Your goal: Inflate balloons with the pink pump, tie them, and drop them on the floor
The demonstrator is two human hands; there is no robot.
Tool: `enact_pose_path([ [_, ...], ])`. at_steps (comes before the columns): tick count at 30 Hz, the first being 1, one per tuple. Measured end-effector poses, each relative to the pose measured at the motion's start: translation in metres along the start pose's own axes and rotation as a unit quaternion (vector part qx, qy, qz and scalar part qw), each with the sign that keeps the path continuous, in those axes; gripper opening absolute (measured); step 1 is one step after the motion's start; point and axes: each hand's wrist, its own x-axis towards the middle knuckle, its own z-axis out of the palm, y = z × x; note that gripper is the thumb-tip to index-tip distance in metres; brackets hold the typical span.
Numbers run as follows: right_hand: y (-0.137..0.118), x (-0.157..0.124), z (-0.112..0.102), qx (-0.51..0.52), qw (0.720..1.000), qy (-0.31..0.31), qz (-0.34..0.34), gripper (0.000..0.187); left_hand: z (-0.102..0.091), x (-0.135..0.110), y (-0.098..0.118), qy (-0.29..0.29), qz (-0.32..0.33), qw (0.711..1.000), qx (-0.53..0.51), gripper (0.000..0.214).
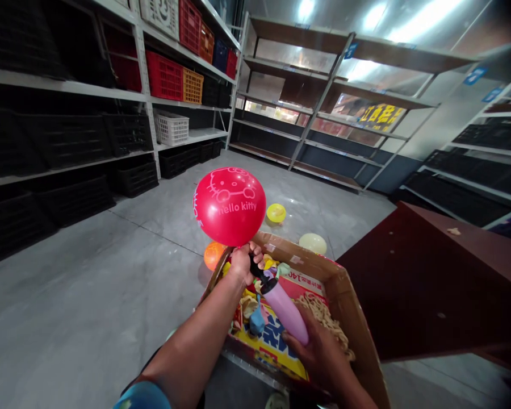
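My left hand [243, 262] is closed around the neck of an inflated red Hello Kitty balloon [230, 205], pinching it onto the black nozzle of a pink hand pump [284, 309]. My right hand [319, 352] grips the lower end of that pump. Both hands hover over an open cardboard box [349, 295] that holds uninflated balloons, colourful packets and a pile of beige strings.
Inflated balloons lie on the grey floor: an orange one [213, 254], a yellow one [276, 212] and a pale yellow one [312, 243]. A dark brown table [434, 284] stands at the right. Shelving with black, red, orange and white crates [170, 128] lines the walls.
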Motion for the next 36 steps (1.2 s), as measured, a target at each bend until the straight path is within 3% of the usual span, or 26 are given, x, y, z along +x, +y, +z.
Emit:
enact_pose_path([
  [6, 0.032, -0.031, -0.009, 0.012, 0.999, -0.041, 0.01, 0.055, -0.005, 0.003, 0.014, -0.017, 0.025, 1.0, -0.002, 0.014],
  [10, 0.036, -0.041, -0.015, 0.008, 0.998, -0.048, 0.027, 0.054, -0.006, 0.005, 0.014, -0.019, 0.035, 0.999, 0.01, 0.01],
  [13, 0.022, -0.03, -0.016, -0.009, 0.996, -0.079, 0.038, 0.054, -0.004, 0.004, 0.007, -0.023, 0.032, 0.999, 0.016, 0.009],
  [18, -0.002, 0.0, -0.015, -0.047, 0.994, -0.083, 0.046, 0.064, 0.0, 0.002, -0.004, -0.022, 0.019, 0.999, 0.021, 0.009],
  [24, -0.008, 0.021, -0.015, -0.061, 0.995, -0.072, 0.007, 0.077, 0.001, 0.004, -0.003, 0.015, 0.064, 0.997, 0.031, 0.023],
  [27, -0.024, 0.031, -0.015, -0.068, 0.996, -0.046, -0.03, 0.078, 0.001, 0.004, -0.01, 0.019, 0.066, 0.997, 0.037, 0.023],
  [32, -0.057, 0.054, -0.008, -0.122, 0.992, -0.002, 0.016, 0.053, 0.002, 0.001, -0.024, 0.011, 0.066, 0.998, 0.021, 0.014],
  [36, -0.062, 0.063, -0.003, -0.166, 0.985, -0.003, 0.043, 0.038, 0.0, 0.001, -0.031, -0.004, 0.071, 0.997, 0.035, 0.014],
])
